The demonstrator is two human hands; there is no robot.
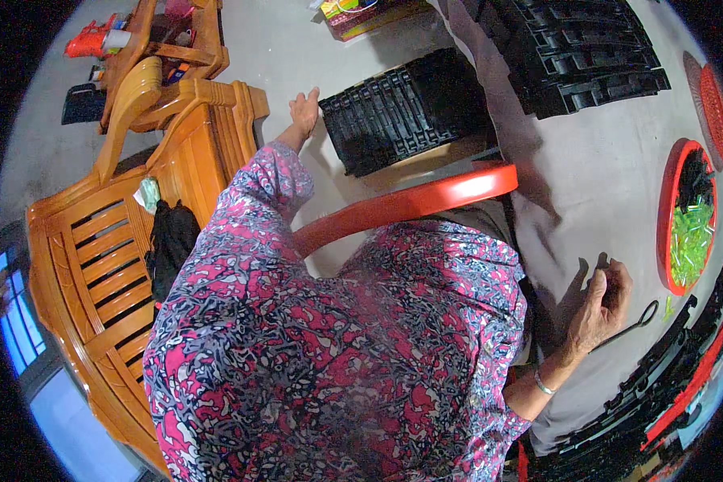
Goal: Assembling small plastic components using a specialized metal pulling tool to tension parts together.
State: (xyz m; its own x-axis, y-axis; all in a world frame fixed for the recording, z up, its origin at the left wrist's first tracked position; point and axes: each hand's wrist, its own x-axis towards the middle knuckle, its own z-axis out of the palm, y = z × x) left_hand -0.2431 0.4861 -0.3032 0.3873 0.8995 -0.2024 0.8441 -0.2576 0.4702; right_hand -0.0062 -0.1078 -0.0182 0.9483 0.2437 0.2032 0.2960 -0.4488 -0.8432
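Observation:
My left hand [302, 114] reaches forward with its fingers extended, beside the near left corner of a stack of black ribbed plastic strips [386, 116]. Whether the fingertips touch the stack I cannot tell. At the right, my right hand [604, 304] is curled, thumb against the fingers, above a grey surface. Anything small inside that grip is hidden. A thin dark rod with a looped end [649, 312] shows behind the right wrist. Between my arms, a red curved rim [426, 197], seen edge-on, stands in front of my body.
A red round tray [665, 233] at the right holds translucent green pieces and black parts. More black ribbed strips [590, 52] lie at the far right. A wooden bench [104, 265] stands left, with a black cloth item [173, 237] on it. Long black pieces [643, 402] lie lower right.

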